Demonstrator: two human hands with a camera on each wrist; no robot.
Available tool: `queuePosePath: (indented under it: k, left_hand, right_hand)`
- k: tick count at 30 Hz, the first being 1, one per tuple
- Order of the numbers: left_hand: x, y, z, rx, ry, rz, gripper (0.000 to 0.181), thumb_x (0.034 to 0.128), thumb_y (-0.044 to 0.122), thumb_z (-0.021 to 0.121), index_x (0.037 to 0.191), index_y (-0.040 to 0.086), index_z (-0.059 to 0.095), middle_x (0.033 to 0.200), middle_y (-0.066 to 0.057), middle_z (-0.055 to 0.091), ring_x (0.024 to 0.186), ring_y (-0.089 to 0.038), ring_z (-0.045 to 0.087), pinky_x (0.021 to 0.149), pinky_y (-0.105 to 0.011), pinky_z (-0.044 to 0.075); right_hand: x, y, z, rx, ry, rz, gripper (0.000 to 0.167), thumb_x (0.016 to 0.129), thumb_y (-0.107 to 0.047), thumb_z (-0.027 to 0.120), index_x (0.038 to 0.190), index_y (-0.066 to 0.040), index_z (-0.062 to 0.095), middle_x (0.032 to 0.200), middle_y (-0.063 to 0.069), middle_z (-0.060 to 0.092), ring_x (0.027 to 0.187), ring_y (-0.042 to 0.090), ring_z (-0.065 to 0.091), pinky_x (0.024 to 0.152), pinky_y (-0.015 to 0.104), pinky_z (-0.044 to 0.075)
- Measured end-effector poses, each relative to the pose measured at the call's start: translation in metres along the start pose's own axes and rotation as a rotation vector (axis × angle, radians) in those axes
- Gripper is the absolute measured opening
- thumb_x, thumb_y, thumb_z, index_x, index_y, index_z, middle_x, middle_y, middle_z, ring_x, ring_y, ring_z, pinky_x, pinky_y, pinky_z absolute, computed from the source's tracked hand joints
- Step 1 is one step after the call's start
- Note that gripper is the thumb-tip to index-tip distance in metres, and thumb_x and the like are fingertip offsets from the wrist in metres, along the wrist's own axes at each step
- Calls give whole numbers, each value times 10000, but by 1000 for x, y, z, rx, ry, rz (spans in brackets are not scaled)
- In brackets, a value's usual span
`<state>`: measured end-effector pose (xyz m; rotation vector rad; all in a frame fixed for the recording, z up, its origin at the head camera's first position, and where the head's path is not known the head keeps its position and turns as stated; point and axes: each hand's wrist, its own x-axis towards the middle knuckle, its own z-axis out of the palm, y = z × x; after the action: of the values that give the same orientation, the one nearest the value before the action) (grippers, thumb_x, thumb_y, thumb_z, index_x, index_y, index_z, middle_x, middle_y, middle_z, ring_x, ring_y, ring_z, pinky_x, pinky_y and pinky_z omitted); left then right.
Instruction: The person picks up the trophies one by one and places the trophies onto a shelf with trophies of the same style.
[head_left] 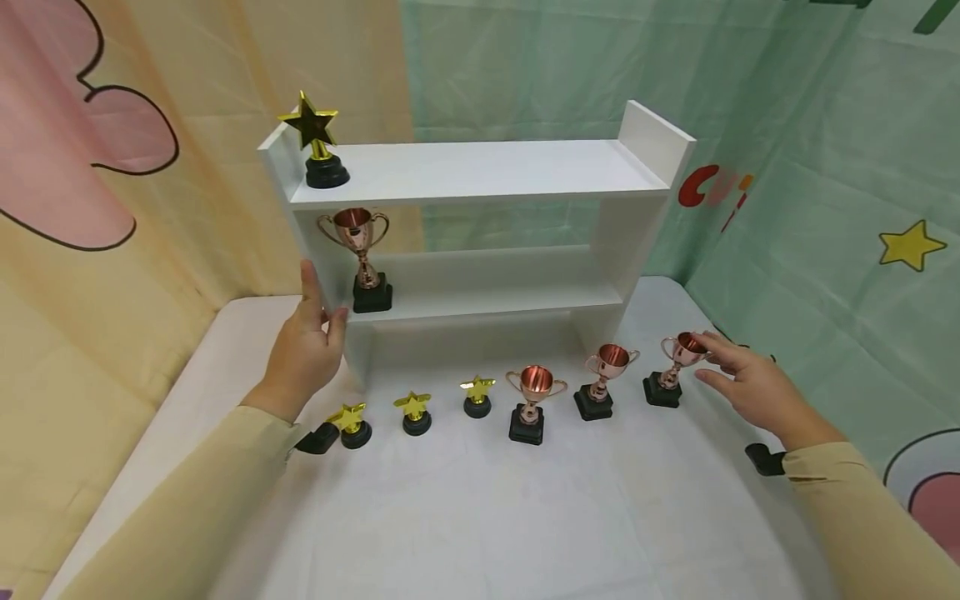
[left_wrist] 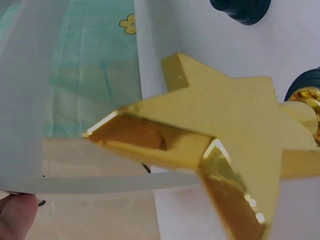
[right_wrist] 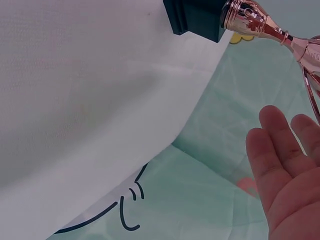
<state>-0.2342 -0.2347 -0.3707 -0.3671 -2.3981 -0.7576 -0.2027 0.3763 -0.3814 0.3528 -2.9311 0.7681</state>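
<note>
My left hand (head_left: pixel 306 354) rests against the left side of a white shelf unit (head_left: pixel 480 171), its index finger pointing up along the panel. In the left wrist view one fingertip (left_wrist: pixel 19 216) touches a shelf edge. A gold star trophy (left_wrist: pixel 235 120) looms close to that camera. My right hand (head_left: pixel 753 387) is at the rightmost rose-gold trophy cup (head_left: pixel 684 350), fingertips by its rim and right handle, thumb apart from it. In the right wrist view the fingers are extended beside the cup (right_wrist: pixel 257 22). Whether they touch it I cannot tell.
On the top shelf stands a large star trophy (head_left: pixel 318 142); a larger cup (head_left: pixel 363 250) is on the middle shelf. Small star trophies (head_left: pixel 414 408) (head_left: pixel 477 392) and two other cups (head_left: pixel 531 404) (head_left: pixel 602 383) stand on the white table (head_left: pixel 480 525) before the unit.
</note>
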Motion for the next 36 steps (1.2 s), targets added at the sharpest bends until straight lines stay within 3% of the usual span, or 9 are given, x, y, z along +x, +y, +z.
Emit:
queuePosePath:
  k: [2,9,12,16,17,19,24,30,36]
  left_hand:
    - [1,1,0,18,5,16,1068,1080,79,545,1584,525,-284,788,-169,479,643,-304,407,602,-436,392]
    - [2,3,-1,21,-15,-16,1036,1087,86,523,1593,509,-276,724,-134,450,570,-255,354,565,-393,364]
    - [1,4,0,25,-23,-37,1020,1091,97,512,1594,502,-277,705,-132,450,553,-251,354,555,-386,366]
    - [0,6,0,29,-23,-44,1018,1090,90,501,1589,510,-281,684,-130,448,536,-245,349,545,-384,357]
    - [0,7,0,27,-24,-46,1021,1089,86,500,1586,515,-282,679,-128,445,533,-243,347,544,-383,355]
    - [0,8,0,27,-34,-51,1012,1092,90,489,1586,510,-288,664,-118,439,521,-228,340,531,-370,353]
    - [-1,9,0,26,-35,-57,1002,1090,95,476,1582,518,-288,620,-109,425,497,-207,335,508,-341,348]
    - [-2,7,-1,37,-15,-50,1000,1085,92,474,1587,518,-279,600,-113,418,485,-208,333,497,-336,341]
    - [-3,6,1,42,6,-39,1017,1077,69,480,1583,533,-271,602,-116,415,491,-218,336,501,-345,337]
  right_hand:
    - [0,0,1,10,14,-9,612,1058,-233,656,1607,-80,434,1588,302,452,1302,544,560,1024,680,459]
    - [1,0,3,45,31,58,670,1072,-352,624,1650,-137,363,1561,335,466,1317,580,538,998,667,487]
    - [4,1,5,69,57,38,643,1062,-326,647,1624,-117,415,1568,295,485,1302,502,581,978,308,574]
    - [7,5,9,85,91,-17,570,1048,-234,673,1567,-74,501,1499,267,568,1120,-14,656,804,-27,405]
    - [7,5,10,84,94,-23,557,1046,-224,674,1559,-75,514,1462,270,597,1066,-112,611,787,-16,416]
    - [7,6,10,68,91,-17,562,1048,-234,673,1564,-85,508,1419,275,625,1036,-139,583,770,11,440]
    - [8,4,8,69,61,12,685,1037,-300,691,1630,-118,401,1471,260,587,1223,305,626,879,42,471]
    - [15,1,10,170,85,-31,591,1035,-229,694,1568,-63,497,1391,229,635,1024,-183,521,832,4,441]
    - [18,3,13,190,86,-69,544,1038,-138,676,1540,-9,513,1402,263,636,986,-248,509,810,4,461]
